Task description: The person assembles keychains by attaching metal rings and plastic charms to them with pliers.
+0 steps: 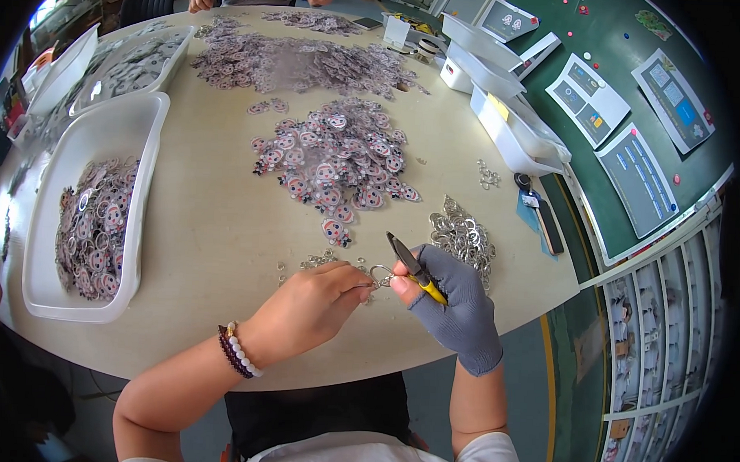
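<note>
Ring [382, 268] (apparently pinched) between hands [459, 303]

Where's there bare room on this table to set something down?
Widest: tabletop between the near white bin and middle charm pile. Smaller: right of the metal rings, before the edge. Crowded: near the left hand and right hand, and at the far charm heap.

Green board [614, 54], white shelving [653, 406], grey floor [521, 391]
</note>
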The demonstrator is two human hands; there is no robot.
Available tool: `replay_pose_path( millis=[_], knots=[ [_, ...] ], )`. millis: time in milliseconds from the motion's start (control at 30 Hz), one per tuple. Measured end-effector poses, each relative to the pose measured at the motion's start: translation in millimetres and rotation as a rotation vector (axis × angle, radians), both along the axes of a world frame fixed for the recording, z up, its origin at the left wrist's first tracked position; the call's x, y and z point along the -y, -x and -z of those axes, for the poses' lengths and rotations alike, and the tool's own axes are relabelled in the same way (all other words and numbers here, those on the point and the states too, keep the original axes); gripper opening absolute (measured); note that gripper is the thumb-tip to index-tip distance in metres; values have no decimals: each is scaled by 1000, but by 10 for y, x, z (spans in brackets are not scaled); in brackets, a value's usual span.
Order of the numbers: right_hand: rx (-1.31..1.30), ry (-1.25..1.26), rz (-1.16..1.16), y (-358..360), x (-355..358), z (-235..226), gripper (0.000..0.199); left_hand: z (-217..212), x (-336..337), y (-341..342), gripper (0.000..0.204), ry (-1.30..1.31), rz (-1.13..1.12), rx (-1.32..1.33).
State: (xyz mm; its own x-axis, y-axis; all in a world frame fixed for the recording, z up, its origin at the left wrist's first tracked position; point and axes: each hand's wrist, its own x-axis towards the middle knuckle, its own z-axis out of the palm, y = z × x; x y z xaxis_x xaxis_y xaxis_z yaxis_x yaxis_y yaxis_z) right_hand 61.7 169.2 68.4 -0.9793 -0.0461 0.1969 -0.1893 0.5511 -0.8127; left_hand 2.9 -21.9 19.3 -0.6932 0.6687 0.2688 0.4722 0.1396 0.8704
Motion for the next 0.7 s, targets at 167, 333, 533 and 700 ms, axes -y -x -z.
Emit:
replay_pose_path(
  millis=[167,333,533,700],
  knots=[
    [-3,-2,-2,-8,10,-10,16,-18,-2,-21,12,-32,-6,-14],
    [8,-44,31,-33,-29,-8,17,-17,8,-36,12,-40,-33,-77],
    [69,-126,57,-101,-100,-5,15,-8,-4,-24,14,-178,-190,-258],
    [-100,-227,110,-118,-59,146,19,-41,36,6,17,-175,-216,-406]
  ],
)
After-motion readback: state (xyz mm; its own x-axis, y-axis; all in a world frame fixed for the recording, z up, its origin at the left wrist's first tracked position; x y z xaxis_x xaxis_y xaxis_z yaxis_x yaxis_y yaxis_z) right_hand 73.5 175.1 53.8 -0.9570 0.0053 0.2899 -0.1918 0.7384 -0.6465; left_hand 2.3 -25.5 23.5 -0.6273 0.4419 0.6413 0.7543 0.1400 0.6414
